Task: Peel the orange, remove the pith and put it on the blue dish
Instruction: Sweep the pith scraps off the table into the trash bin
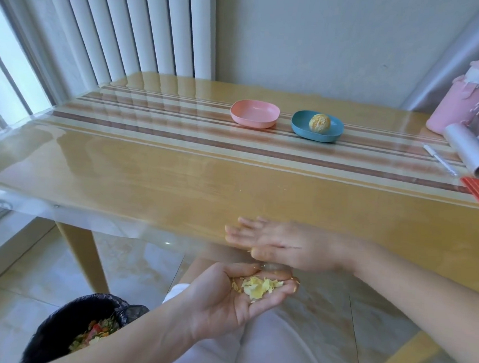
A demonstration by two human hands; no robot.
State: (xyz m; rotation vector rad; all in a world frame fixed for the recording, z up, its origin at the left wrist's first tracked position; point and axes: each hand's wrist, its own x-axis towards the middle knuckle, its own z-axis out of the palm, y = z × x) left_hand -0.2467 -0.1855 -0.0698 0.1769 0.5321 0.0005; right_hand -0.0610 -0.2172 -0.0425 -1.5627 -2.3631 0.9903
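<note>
A shiny wooden tabletop stands by a white radiator, a bright window and a pale tiled floor.

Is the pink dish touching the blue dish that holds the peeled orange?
Apart. The head view shows a strip of the striped table plainly between the pink dish and the blue dish.

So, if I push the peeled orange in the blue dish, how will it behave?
The peeled orange is round, so it would probably roll, though the blue dish has a raised rim that should stop it. Without peel it looks soft, so hard squeezing may burst it.
</note>
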